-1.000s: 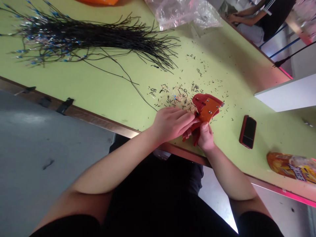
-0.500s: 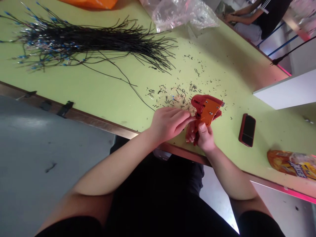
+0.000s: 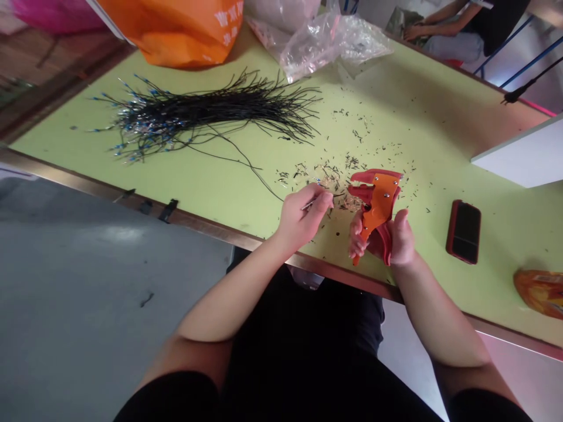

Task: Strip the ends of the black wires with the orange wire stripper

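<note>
My left hand (image 3: 305, 214) pinches a thin black wire (image 3: 269, 189) near its end, just left of the tool's jaws and apart from them. Around the handles of an orange and red wire stripper (image 3: 382, 202) my right hand (image 3: 387, 237) is wrapped, with the thumb raised. The stripper's red jaws point left and stand apart. Short black clippings (image 3: 352, 161) lie scattered beside the tool. A large bundle of black wires (image 3: 215, 108) with blue and silvery ends rests on the green table at the upper left.
An orange bag (image 3: 176, 29) and clear plastic bags (image 3: 325, 47) stand at the back. A phone (image 3: 464, 231) and an orange package (image 3: 541, 290) lie on the right, below a white panel (image 3: 523, 152). Another person (image 3: 461, 29) sits beyond the table.
My left hand and the stripper have come apart, and the tool's handles have spread. My right thumb has lifted. The view has shifted, showing more of the orange bag.
</note>
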